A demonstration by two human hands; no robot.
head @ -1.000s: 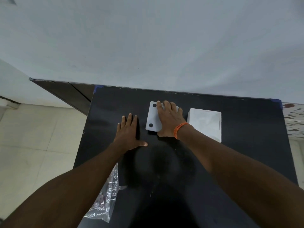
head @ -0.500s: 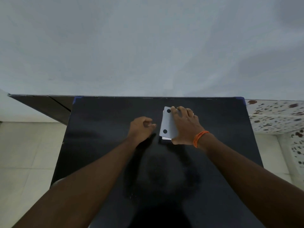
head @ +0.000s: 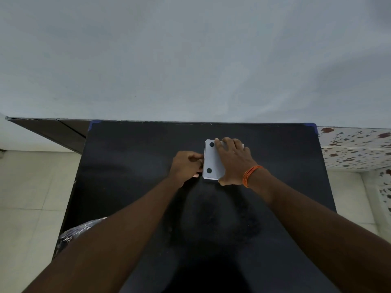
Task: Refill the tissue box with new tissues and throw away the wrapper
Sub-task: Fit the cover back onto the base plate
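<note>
A white tissue box (head: 212,158) lies upside down on the black table (head: 131,166), its flat base facing up with two black round feet showing. My right hand (head: 233,160), with an orange band at the wrist, lies flat over the right part of the box and presses on it. My left hand (head: 187,166) is curled at the box's left edge, fingertips touching that edge; what they pinch is hidden. No pack of new tissues shows in this view.
A crumpled clear plastic wrapper (head: 78,231) hangs at the table's near left edge, partly behind my left forearm. A pale wall runs behind the table. Tiled floor lies to the left, and a speckled tiled surface (head: 355,144) to the right.
My left hand went from flat on the table to curled against the box's left edge. The view shifted, and the white block that stood right of the box is out of sight.
</note>
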